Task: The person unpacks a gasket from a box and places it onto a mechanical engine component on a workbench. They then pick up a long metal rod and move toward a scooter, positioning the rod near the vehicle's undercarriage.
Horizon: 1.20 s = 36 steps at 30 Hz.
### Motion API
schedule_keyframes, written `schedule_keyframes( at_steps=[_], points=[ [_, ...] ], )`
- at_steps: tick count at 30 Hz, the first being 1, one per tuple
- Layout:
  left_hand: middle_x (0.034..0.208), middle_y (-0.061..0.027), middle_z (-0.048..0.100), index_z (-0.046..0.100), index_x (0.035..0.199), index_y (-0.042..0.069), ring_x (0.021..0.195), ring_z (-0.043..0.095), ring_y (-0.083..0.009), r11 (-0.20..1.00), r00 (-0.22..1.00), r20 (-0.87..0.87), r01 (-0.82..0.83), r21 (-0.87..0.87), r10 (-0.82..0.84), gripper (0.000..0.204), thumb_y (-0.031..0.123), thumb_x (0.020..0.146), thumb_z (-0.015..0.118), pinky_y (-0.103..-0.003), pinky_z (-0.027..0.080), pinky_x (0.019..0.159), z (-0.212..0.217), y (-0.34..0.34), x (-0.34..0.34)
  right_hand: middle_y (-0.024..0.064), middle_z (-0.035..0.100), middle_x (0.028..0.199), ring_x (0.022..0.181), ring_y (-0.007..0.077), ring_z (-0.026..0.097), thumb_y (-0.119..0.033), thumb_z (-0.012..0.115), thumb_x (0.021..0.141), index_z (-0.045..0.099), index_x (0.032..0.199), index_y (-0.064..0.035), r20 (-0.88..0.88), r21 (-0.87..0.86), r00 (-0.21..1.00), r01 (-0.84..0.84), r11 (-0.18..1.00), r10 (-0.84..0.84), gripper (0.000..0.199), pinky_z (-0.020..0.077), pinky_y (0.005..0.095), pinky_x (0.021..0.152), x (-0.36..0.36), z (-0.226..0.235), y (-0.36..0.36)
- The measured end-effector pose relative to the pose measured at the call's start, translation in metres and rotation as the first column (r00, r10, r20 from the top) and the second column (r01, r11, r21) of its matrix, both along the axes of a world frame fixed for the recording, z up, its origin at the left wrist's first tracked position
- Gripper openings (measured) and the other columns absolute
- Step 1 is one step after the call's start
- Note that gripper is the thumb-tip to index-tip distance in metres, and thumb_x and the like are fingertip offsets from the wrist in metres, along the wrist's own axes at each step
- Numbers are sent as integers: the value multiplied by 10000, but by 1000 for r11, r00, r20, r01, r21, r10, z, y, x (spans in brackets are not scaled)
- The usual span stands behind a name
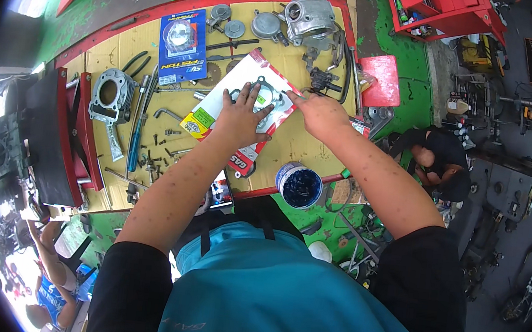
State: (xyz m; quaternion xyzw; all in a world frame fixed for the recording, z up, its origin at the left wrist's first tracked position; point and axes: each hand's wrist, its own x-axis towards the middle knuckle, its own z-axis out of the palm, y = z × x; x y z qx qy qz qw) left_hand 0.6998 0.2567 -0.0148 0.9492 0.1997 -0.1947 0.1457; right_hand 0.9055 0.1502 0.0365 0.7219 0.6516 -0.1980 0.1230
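A flat gasket packet (222, 104), white with red and yellow edges, lies slanted on the cardboard-covered bench. Through its clear front dark-rimmed gaskets show. My left hand (244, 117) rests flat on it, fingers spread. At the packet's right edge my right hand (320, 116) is closed, its fingertips pinching the border; its lower fingers are partly hidden. Just beyond the packet's left side is a blue blister pack with a piston (179, 38). A blue-black open tub (301, 186) stands close to my body, below my right hand.
An engine cylinder (112, 95) stands at the left beside a blue-handled screwdriver (134, 146) and loose bolts. A metal engine housing (308, 19) sits at the far edge. To the right are a red tray (380, 81) and a crouching person (435, 159); another person (51, 292) is at lower left.
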Motion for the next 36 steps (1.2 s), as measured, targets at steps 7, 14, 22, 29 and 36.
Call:
schedule_keyframes(
  at_steps=[7, 14, 22, 29, 36],
  points=[
    [1759, -166, 195, 467, 1598, 361, 1626, 178, -356, 1000, 1000, -25, 10, 15, -9, 827, 741, 883, 635, -766, 201, 1196, -1, 0, 0, 167, 736, 1131, 1039, 339, 733, -11, 568, 919, 538, 1537, -183, 12, -119, 997, 73, 990, -72, 642, 591, 471, 883, -8, 14, -5],
    [1758, -155, 202, 453, 1603, 380, 1623, 187, -350, 998, 998, -54, 33, 58, -30, 823, 755, 889, 613, -804, 179, 1175, -2, -2, 2, 185, 736, 1064, 993, 357, 730, -36, 578, 900, 500, 1576, -207, -45, -155, 964, 252, 955, -262, 701, 583, 486, 872, -19, 15, -22],
    [1734, -120, 285, 467, 1593, 386, 1580, 301, -318, 988, 993, -58, 111, 105, -105, 679, 622, 968, 590, -781, 223, 1178, -1, 8, 7, 271, 736, 1084, 992, 396, 732, -120, 536, 954, 509, 1556, -175, -247, -147, 747, 601, 785, -618, 605, 579, 515, 900, -41, -8, -24],
    [1618, -75, 448, 532, 1548, 362, 1437, 471, -253, 958, 965, -10, 263, 115, -264, 678, 417, 917, 772, -603, 376, 1196, 7, 41, 11, 293, 730, 1141, 1089, 427, 722, -124, 609, 906, 507, 1504, -29, -206, -187, 571, 774, 605, -794, 615, 583, 504, 949, -84, -5, 7],
    [1620, -53, 414, 510, 1566, 346, 1464, 417, -237, 943, 951, 0, 307, 127, -310, 722, 505, 907, 761, -569, 446, 1131, -2, 45, 7, 272, 755, 1050, 1030, 418, 747, -116, 663, 884, 574, 1352, 43, -185, -35, 527, 840, 541, -830, 501, 606, 489, 899, -110, -15, 9]
  ],
)
